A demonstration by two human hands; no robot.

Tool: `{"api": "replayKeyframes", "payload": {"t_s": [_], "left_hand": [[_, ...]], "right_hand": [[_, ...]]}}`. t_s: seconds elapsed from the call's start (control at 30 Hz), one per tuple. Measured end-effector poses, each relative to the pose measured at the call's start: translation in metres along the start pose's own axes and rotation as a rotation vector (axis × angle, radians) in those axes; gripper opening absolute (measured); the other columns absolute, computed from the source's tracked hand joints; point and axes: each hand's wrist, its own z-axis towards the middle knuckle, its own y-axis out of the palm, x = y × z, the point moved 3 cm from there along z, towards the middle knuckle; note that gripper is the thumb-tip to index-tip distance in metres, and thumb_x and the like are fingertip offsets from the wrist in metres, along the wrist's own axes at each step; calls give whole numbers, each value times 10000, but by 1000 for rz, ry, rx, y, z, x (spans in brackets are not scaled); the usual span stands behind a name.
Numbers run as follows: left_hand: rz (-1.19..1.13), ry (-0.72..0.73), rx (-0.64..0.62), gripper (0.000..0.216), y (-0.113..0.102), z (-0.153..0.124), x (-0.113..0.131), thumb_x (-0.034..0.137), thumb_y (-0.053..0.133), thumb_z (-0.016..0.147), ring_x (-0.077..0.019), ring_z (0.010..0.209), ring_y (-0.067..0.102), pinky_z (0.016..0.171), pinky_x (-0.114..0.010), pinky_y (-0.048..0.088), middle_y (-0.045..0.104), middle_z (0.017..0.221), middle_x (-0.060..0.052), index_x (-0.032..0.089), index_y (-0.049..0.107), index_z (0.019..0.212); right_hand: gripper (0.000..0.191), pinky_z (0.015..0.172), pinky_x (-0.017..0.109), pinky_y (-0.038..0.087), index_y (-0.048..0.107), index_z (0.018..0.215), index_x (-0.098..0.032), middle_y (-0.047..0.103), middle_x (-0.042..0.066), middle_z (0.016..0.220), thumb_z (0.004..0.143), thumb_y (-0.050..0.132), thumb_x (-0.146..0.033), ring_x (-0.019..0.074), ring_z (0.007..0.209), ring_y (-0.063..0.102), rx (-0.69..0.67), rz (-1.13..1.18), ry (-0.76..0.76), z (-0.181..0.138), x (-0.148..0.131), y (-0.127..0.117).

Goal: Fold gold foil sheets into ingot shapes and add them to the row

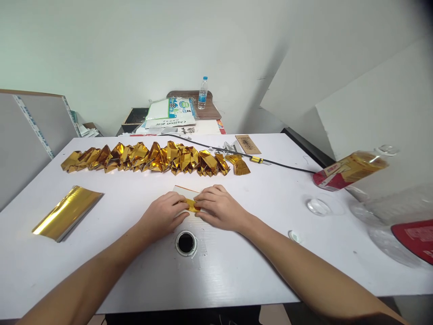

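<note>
A small sheet of gold foil paper point(193, 206) lies on the white table in front of me, partly folded, with its pale back showing beyond the gold fold. My left hand point(165, 212) grips its left part between fingers and thumb. On the right part, the fingers and thumb of my right hand point(219, 207) close in the same way. Fingers hide much of the sheet. Farther back runs a long row of folded gold foil pieces point(145, 158). To the left is a curved stack of gold foil sheets point(69, 212).
A round black-centred hole point(186, 243) sits in the table near me. On the right are a tilted bottle with a red label point(352, 169), a large clear plastic jug point(389, 225) and a clear lid point(318, 206). A black cable point(287, 165) crosses the back of the table.
</note>
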Motion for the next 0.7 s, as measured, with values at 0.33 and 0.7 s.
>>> {"api": "replayKeyframes", "payload": {"t_s": [0.33,0.7], "left_hand": [[57,-14,36,213,4,3,4,155,495,1052,-216,981,683,900,-356,576,723,986,-66,196,693,988],[-136,-66,31,120,9,1,9,184,601,996,-224,955,635,863,-377,574,666,943,-61,202,626,880]], "right_hand": [[300,991,457,384,770,1147,-229,790,79,1225,1013,673,-480,274,1172,640,-5,-20,-8,1,-1,0],[236,974,432,426,784,1009,-239,797,59,1182,1067,604,-380,242,1130,655,30,29,-46,1,-3,0]]}}
